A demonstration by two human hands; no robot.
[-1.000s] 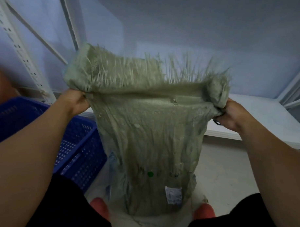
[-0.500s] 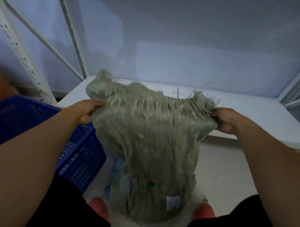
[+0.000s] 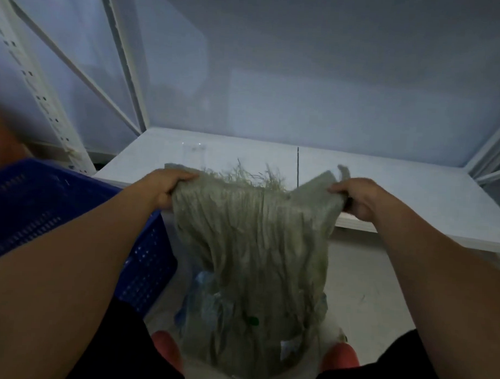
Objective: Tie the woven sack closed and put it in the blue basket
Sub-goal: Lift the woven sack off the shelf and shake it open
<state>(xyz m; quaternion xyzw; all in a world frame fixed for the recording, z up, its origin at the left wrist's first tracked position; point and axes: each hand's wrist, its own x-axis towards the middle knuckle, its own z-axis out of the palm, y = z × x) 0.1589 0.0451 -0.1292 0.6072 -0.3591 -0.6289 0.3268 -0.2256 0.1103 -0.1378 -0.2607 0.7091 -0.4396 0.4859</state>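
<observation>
A grey-green woven sack (image 3: 255, 252) stands upright on the floor between my feet, its frayed mouth facing up. My left hand (image 3: 169, 186) grips the left corner of the mouth and my right hand (image 3: 356, 197) grips the right corner. The fabric between them sags in loose folds. Pale blue contents show through the sack's lower part. The blue basket (image 3: 44, 210), a perforated plastic crate, sits on the floor to the left, right beside the sack and partly behind my left forearm.
A low white shelf board (image 3: 413, 195) runs across behind the sack, inside a white metal rack with a slotted upright (image 3: 39, 97) at left. Pale floor (image 3: 367, 292) lies to the right of the sack. My red shoes (image 3: 340, 357) flank its base.
Both hands have come down with the sack's mouth, from chest height to just above the shelf edge. The top, stretched wide before, now hangs slack and bunched.
</observation>
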